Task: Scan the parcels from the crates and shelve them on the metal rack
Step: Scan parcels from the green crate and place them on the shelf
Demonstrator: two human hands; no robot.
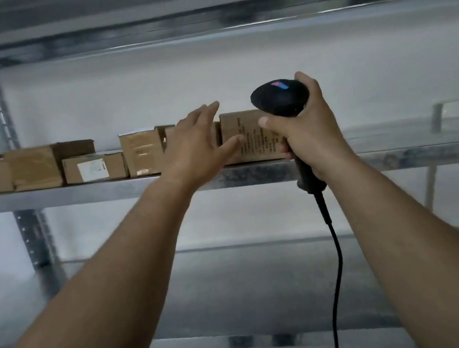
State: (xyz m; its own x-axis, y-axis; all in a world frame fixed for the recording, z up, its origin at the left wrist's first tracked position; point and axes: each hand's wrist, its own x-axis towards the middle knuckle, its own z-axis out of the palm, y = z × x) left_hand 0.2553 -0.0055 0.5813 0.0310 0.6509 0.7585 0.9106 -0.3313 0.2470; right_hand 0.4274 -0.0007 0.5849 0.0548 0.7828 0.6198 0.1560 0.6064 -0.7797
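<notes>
The right hand [308, 131] is wrapped round the corded barcode scanner [279, 95]. The left hand [194, 146], fingers spread, is at the printed parcel [252, 137] on the metal rack [75, 193] shelf's front edge; contact cannot be confirmed. Probable step: shelving. Next: seat the parcel squarely.

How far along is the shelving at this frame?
Done: several cardboard parcels sit in a row on the rack shelf. In hand: the open left hand is at the rightmost parcel; the right hand grips the scanner. Left: cannot tell, the crates are out of view.
</notes>
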